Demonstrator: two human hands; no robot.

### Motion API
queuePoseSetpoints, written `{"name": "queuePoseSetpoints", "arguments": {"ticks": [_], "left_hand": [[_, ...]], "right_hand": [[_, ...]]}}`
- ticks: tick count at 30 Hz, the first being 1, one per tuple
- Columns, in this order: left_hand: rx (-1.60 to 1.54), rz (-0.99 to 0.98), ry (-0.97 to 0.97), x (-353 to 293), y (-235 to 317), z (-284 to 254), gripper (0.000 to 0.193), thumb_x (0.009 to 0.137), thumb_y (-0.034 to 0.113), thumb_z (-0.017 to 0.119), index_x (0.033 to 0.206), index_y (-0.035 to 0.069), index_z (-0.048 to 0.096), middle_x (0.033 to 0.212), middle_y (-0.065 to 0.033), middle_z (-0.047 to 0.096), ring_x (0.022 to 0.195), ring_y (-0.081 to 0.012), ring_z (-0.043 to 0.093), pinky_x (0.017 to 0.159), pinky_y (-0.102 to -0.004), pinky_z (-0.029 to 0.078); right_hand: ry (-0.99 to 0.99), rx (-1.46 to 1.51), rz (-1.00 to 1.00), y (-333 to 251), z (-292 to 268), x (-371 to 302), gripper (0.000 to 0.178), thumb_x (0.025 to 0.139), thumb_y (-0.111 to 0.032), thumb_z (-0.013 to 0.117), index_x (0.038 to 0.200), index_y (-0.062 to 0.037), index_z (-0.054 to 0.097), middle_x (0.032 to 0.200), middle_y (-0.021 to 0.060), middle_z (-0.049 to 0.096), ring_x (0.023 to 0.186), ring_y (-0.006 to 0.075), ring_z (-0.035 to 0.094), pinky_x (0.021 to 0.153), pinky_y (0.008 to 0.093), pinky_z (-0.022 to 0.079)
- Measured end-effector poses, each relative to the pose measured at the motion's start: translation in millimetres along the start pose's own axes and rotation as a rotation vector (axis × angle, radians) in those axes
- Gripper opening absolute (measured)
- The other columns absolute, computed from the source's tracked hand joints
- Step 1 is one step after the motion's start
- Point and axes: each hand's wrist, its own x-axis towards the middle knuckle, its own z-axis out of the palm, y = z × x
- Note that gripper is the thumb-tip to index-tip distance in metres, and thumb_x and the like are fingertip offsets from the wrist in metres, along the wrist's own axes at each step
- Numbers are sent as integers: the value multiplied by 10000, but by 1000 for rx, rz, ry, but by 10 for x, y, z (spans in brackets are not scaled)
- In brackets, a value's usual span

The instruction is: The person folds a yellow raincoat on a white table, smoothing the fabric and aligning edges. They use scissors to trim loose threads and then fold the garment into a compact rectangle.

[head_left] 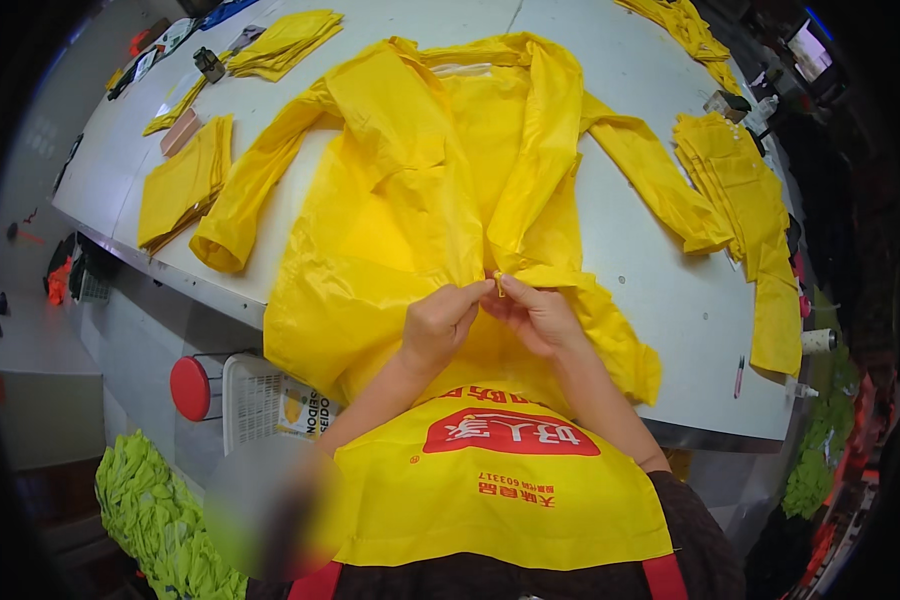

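Note:
A yellow long-sleeved jacket (pixel 370 210) lies spread on the white table (pixel 660 300), its collar away from me and its front parted. Both sleeves stretch out to the sides, and the lower part hangs over the near edge toward my apron. At the inner front edges my two hands meet. My left hand (pixel 438 322) is closed, thumb and fingers pinching the jacket's edge. Close beside it, my right hand (pixel 538 315) pinches the other edge between thumb and fingers. A small yellow piece shows at the fingertips; its kind is too small to tell.
Folded yellow fabric pieces (pixel 185 185) lie at the left, with another stack (pixel 750 200) at the right. A dark bottle (pixel 209 65), a pinkish block (pixel 180 132) and a thread spool (pixel 819 341) are around. Below stand a red stool (pixel 190 388) and white basket (pixel 250 405).

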Motion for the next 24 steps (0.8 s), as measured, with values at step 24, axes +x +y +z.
{"name": "queuePoseSetpoints", "arguments": {"ticks": [24], "left_hand": [[-1610,-1028,551,-184,16,-349,426,931,273,450,1260,12,374,1258,-128,484,1121,-271,497,1002,-412,358]], "right_hand": [[134,-3,-195,81,-95,50,135,832,-70,614,964,-57,587,867,40,630,723,133,598,591,236,498]]}}
